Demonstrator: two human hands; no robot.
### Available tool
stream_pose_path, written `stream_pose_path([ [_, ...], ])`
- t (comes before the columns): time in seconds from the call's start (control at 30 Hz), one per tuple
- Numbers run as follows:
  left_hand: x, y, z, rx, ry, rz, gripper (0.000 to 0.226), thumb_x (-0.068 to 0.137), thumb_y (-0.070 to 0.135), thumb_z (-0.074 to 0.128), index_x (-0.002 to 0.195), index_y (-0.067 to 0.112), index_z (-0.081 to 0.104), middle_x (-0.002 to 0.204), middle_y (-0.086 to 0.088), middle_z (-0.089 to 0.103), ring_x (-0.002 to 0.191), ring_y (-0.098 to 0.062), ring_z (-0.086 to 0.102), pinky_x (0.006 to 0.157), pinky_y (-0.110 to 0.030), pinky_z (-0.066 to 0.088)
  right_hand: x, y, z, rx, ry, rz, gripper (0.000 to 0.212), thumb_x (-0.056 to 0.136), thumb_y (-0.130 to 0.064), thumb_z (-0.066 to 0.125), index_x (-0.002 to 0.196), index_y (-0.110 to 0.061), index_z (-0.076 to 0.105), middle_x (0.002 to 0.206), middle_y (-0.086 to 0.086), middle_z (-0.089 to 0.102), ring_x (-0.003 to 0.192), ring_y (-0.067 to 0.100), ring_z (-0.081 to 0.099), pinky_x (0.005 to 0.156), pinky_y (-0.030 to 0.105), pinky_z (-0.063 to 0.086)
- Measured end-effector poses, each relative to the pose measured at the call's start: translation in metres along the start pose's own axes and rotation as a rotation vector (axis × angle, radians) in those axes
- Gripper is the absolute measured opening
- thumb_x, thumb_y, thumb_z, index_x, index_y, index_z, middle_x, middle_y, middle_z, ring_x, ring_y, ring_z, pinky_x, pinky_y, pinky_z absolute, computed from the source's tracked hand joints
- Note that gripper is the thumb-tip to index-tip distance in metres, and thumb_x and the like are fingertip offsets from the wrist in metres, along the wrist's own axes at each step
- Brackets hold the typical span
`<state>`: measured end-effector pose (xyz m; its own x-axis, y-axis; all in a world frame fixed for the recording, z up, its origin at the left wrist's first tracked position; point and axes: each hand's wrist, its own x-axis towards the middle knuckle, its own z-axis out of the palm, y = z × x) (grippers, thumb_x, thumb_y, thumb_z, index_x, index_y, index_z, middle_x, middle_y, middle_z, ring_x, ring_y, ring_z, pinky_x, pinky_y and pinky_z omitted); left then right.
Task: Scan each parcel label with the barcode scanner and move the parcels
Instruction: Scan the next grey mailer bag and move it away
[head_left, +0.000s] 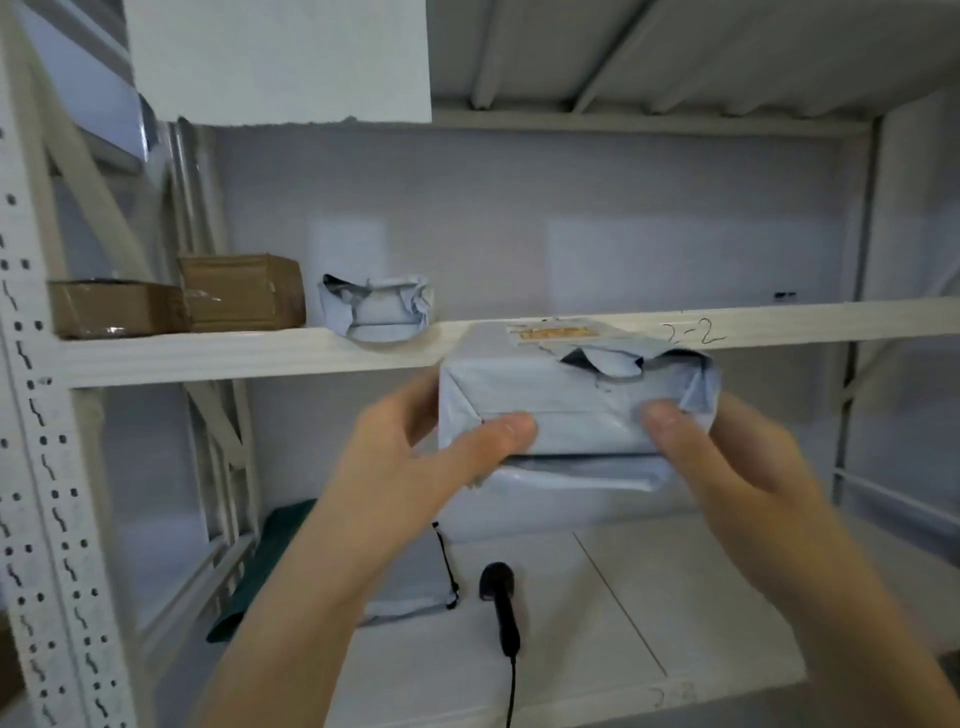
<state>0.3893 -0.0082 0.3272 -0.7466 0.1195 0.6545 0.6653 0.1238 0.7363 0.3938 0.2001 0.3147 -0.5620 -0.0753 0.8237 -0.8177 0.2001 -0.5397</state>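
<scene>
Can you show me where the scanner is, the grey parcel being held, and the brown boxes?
barcode scanner (497, 582): head view, on its black head.
grey parcel (571, 410): head view, on its front face.
brown boxes (241, 291): head view, on the taller box's front.

Both hands, left (415, 452) and right (727, 457), raised forward, thumbs curled inward.

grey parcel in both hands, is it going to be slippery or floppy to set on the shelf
The grey parcel probably keeps its shape: its edges look boxy under the wrap. The plastic looks smooth, so it may slide a little in the grip of the left hand and right hand. The loose torn flap on top could snag.
</scene>
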Motion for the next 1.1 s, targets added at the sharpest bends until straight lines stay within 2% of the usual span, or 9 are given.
stream_pose_path([
  [0.2, 0.076, 0.017, 0.008, 0.07, 0.051, 0.04, 0.02, 0.073, 0.041, 0.072, 0.091, 0.033, 0.068, 0.086, 0.031, 0.071, 0.081, 0.014, 0.064, 0.06, 0.002, 0.042, 0.078, 0.013, -0.01, 0.018, -0.014, -0.042, 0.037, 0.095, -0.03, 0.05, 0.059, -0.039, 0.056, 0.053, -0.025, 0.054, 0.051, -0.009, 0.047, 0.049, 0.002, 0.034],
  [0.4, 0.14, -0.02, 0.01, 0.152, 0.103, 0.016, 0.01, 0.079, 0.03, 0.073, 0.084, 0.033, 0.065, 0.078, 0.025, 0.069, 0.071, 0.02, 0.06, 0.057, 0.003, 0.04, 0.14, 0.074, -0.005, -0.061, -0.019, 0.02, 0.021, 0.094, -0.027, 0.051, 0.074, -0.029, 0.058, 0.065, -0.017, 0.059, 0.052, -0.01, 0.049, 0.051, 0.002, 0.036],
  [0.5, 0.159, -0.041, 0.014, 0.184, 0.142, 0.041, 0.015, 0.08, 0.02, 0.073, 0.084, 0.029, 0.062, 0.084, 0.019, 0.065, 0.073, 0.018, 0.062, 0.058, 0.001, 0.042, 0.154, 0.104, -0.002, -0.1, -0.022, 0.06, 0.014, 0.093, -0.03, 0.052, 0.081, -0.029, 0.06, 0.073, -0.012, 0.06, 0.065, 0.003, 0.051, 0.054, 0.004, 0.036],
  [0.57, 0.166, -0.054, 0.018, 0.253, 0.172, 0.012, 0.031, 0.08, 0.023, 0.073, 0.109, 0.018, 0.063, 0.104, 0.007, 0.066, 0.101, 0.001, 0.063, 0.078, -0.008, 0.048, 0.159, 0.124, 0.002, -0.131, -0.002, 0.12, 0.013, 0.091, -0.03, 0.056, 0.103, -0.027, 0.061, 0.094, -0.006, 0.066, 0.087, 0.013, 0.058, 0.072, 0.004, 0.04],
  [0.6, 0.167, -0.06, 0.02, 0.329, 0.195, -0.001, 0.054, 0.081, 0.028, 0.072, 0.129, 0.012, 0.053, 0.122, -0.001, 0.061, 0.118, -0.011, 0.056, 0.093, -0.019, 0.047, 0.158, 0.13, 0.004, -0.183, 0.024, 0.131, 0.035, 0.09, -0.031, 0.058, 0.124, -0.021, 0.054, 0.12, -0.001, 0.062, 0.109, 0.014, 0.056, 0.088, 0.008, 0.038],
  [0.63, 0.165, -0.065, 0.024, 0.472, 0.236, 0.036, 0.069, 0.083, 0.032, 0.07, 0.14, 0.009, 0.04, 0.136, -0.006, 0.052, 0.127, -0.019, 0.048, 0.102, -0.029, 0.042, 0.156, 0.135, 0.007, -0.267, 0.077, 0.091, 0.057, 0.088, -0.033, 0.06, 0.139, -0.018, 0.04, 0.142, 0.0, 0.047, 0.128, 0.012, 0.044, 0.1, 0.013, 0.031],
  [0.7, 0.158, -0.074, 0.029, 0.945, 0.367, 0.385, 0.066, 0.088, 0.034, 0.061, 0.142, 0.004, 0.036, 0.142, -0.015, 0.046, 0.132, -0.027, 0.043, 0.106, -0.041, 0.038, 0.15, 0.139, 0.01, -0.585, 0.214, -0.237, 0.071, 0.088, -0.035, 0.061, 0.145, -0.011, 0.028, 0.154, 0.005, 0.03, 0.139, 0.012, 0.029, 0.108, 0.022, 0.026],
  [0.8, 0.155, -0.094, 0.035, 1.478, 0.444, 0.945, 0.046, 0.095, 0.026, 0.052, 0.133, 0.0, 0.05, 0.138, -0.016, 0.052, 0.13, -0.03, 0.048, 0.108, -0.047, 0.036, 0.145, 0.149, 0.012, -1.003, 0.216, -0.764, 0.057, 0.091, -0.038, 0.057, 0.135, -0.004, 0.047, 0.144, 0.012, 0.045, 0.135, 0.027, 0.04, 0.108, 0.041, 0.036],
  [1.1, 0.193, -0.119, 0.032, 1.608, 0.415, 0.924, 0.043, 0.097, 0.029, 0.043, 0.123, 0.001, 0.061, 0.128, -0.014, 0.062, 0.121, -0.028, 0.056, 0.105, -0.046, 0.039, 0.176, 0.17, 0.017, -1.218, 0.101, -0.763, 0.049, 0.093, -0.035, 0.05, 0.127, -0.001, 0.056, 0.135, 0.012, 0.056, 0.126, 0.028, 0.052, 0.107, 0.044, 0.038],
])
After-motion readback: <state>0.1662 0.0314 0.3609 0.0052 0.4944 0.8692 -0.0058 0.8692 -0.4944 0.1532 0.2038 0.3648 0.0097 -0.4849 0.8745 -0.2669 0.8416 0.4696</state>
